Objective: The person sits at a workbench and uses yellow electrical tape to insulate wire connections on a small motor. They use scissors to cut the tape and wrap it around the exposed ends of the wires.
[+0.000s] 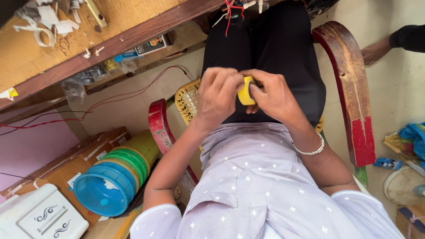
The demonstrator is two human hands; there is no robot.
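We look from our head-worn camera steeply down, close onto our lap, chair arms [354,88] and floor [398,79].

We count two hands: left [218,98], right [273,98]. One yellow tape roll [245,91]. One bracelet [312,150]. Two red armrests [352,88]. Nested plastic tubs [106,188], at least three. Two cardboard boxes [66,166]. One white case [40,217].
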